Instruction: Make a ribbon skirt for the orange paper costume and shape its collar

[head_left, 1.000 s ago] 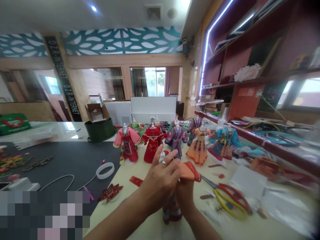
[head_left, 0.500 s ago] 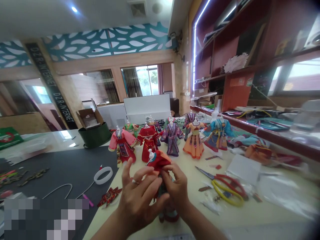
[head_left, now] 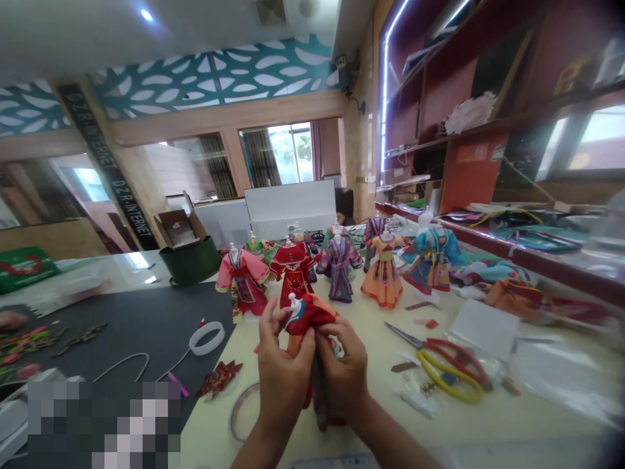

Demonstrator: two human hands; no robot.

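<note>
Between my hands is a small doll garment (head_left: 319, 311) in red and orange cloth, on a little white mannequin whose knob top shows at the upper left. It leans to the left. My left hand (head_left: 286, 355) grips its left side, thumb on the front and fingers round the back. My right hand (head_left: 342, 368) pinches the cloth on the other side, with fingertips close to my left thumb. The lower part of the garment hangs behind and below the hands, mostly hidden. Just beyond stands a red dress (head_left: 294, 267) on its own mannequin.
Several dressed mannequins stand behind, among them a pink robe (head_left: 243, 277) and an orange dress (head_left: 384, 273). Scissors (head_left: 452, 378) with red and yellow handles lie right, near plastic bags (head_left: 561, 371). Left are a tape roll (head_left: 244, 412), red fabric piece (head_left: 219, 380) and white ring (head_left: 207, 339).
My left hand has closed from spread fingers to a grip on the garment's left side. My right hand keeps its pinch. The tape roll has come into sight, and another person's hand appears far left.
</note>
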